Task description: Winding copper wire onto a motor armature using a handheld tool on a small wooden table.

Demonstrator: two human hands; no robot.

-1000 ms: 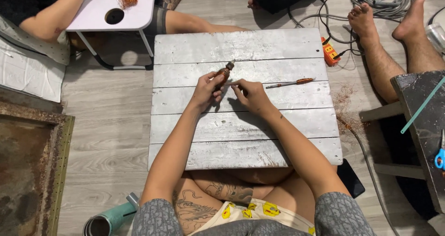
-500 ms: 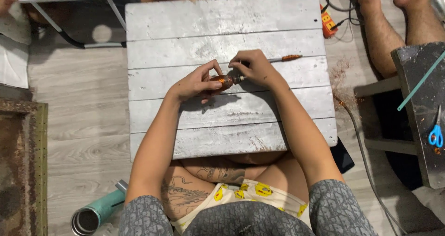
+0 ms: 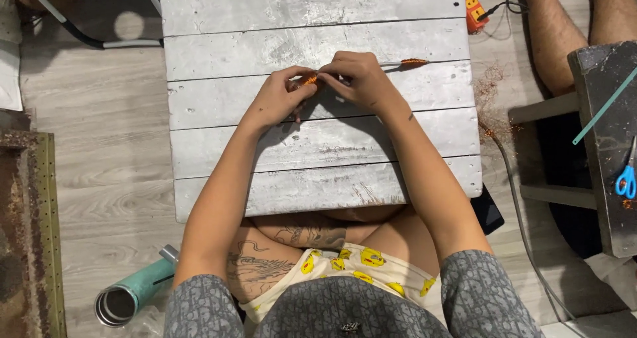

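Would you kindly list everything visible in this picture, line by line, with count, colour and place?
copper-coloured piece: one, orange-brown, pinched between both hands over the board
thin tool: one, orange-handled, lying on the board beside the right hand
plank board: one, whitewashed grey, centre, over the lap
orange device: one, top edge, cables attached
copper wire tangle: one, reddish, right of the board
dark bench: one, black, far right
scissors: one, blue-handled, on the bench
flask: one, teal and steel, on the floor lower left
rusty panel: one, brown, left edge
another person's legs: two, top right
left hand: one, on the piece
right hand: one, on the piece
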